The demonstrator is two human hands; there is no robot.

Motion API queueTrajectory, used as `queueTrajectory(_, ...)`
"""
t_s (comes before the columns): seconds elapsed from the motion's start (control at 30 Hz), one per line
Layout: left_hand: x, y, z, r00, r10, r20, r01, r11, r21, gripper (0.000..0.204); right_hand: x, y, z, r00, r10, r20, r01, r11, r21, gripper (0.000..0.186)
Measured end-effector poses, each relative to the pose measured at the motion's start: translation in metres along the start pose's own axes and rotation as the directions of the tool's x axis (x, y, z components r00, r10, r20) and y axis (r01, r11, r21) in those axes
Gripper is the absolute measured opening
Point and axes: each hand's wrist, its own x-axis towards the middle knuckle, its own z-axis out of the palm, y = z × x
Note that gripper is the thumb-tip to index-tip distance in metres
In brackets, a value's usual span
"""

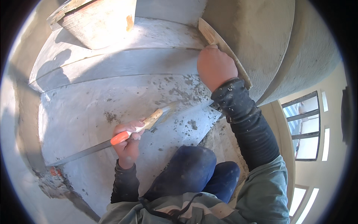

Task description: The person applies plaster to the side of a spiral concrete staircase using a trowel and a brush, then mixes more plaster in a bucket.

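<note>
My right hand [217, 67] is wrapped round the grip of a long, pale plastering float [207, 33]. The float's flat side lies against or very near the curved grey plastered wall [261, 33]; its working face is hidden. Lower and to the left, my left hand [126, 143] is closed round a hand tool [120, 138] with an orange and white handle. Beyond my fingers a pale wooden part and a thin greyish blade extend up and right, above the pale surface; whether these belong to a single tool I cannot tell.
A mortar-stained bucket [99, 26] stands on the ledge at the far left. A long straight strip [85, 152] crosses the pale step surface [74, 119], which is spotted with grey mortar crumbs. My knees [190, 164] are close below. A dark-framed window [304, 125] shows at right.
</note>
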Motion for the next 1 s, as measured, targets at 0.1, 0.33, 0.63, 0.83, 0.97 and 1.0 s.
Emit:
queueTrajectory(0.1,0.009,0.001,0.016,0.995,0.092,0.042,-0.09,0.995,-0.05,0.016,0.02,-0.007,0.019,1.0,0.015,-0.006,-0.015,1.0,0.021,0.019)
queueTrajectory(0.33,0.005,0.005,0.011,0.997,0.061,0.039,-0.06,0.997,-0.038,0.018,0.003,-0.031,0.003,0.988,-0.105,-0.115,0.118,0.986,0.117,0.018)
queueTrajectory(0.63,0.004,0.003,0.026,0.998,0.013,0.068,-0.009,0.998,-0.067,0.018,0.011,0.004,0.004,0.994,0.047,-0.101,-0.05,0.998,-0.027,0.035)
queueTrajectory(0.83,0.006,0.008,0.031,0.992,0.032,0.12,-0.027,0.999,-0.041,0.018,0.025,-0.035,0.027,0.994,0.103,0.043,-0.098,0.99,-0.104,0.025)
queueTrajectory(0.97,-0.002,0.018,0.015,0.998,0.028,0.049,-0.025,0.998,-0.065,0.019,0.005,-0.039,-0.005,0.998,-0.035,0.053,0.041,0.991,-0.124,0.023)
queueTrajectory(1.0,-0.003,0.02,0.008,0.999,0.017,0.031,-0.016,1.0,-0.027,0.022,-0.001,-0.036,-0.012,0.996,-0.055,0.073,0.058,0.997,-0.04,0.022)
